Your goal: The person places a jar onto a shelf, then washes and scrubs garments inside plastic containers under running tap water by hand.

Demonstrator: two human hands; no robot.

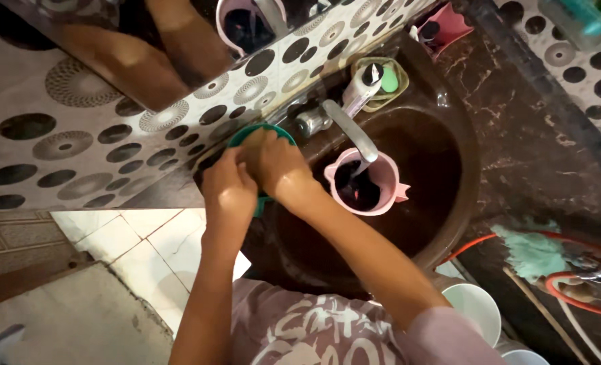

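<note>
Person's patterned shirt (314,331) up close, then both hands, left hand (229,189) and right hand (277,165), wrapped around a green bowl (260,135) at the dark sink (449,169) edge beside the tap (351,128), probably light, wet and slippery plastic, so grip the rim.

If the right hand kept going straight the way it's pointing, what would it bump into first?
The right hand already rests on the green round dish it grips together with the left hand. Just beyond that, it would probably meet the spotted tile wall, though depth is unclear.
</note>
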